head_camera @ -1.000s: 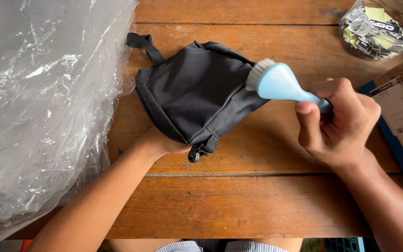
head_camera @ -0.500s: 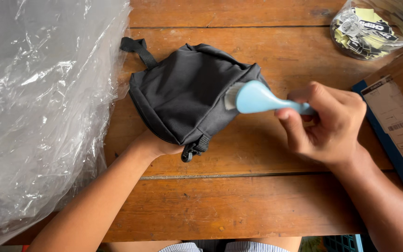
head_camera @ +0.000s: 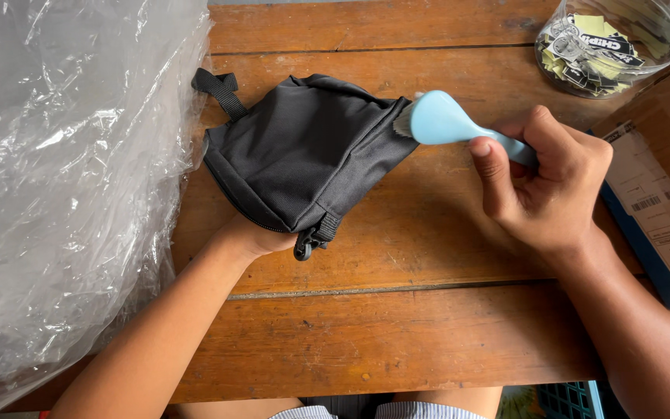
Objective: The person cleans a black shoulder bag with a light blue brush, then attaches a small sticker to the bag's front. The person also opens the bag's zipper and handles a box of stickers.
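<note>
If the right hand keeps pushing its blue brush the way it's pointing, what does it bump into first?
The black pouch. The right hand aims the blue brush leftward, and its bristles already seem to touch the pouch's right edge. Past that lies the clear plastic sheet.

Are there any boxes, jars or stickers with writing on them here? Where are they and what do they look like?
Cardboard box: right edge of the wooden table, brown.
Shipping label: stuck on the box, white rectangle with black barcodes.
Clear jar: top right corner, round, filled with yellow, black and white paper tags.
</note>
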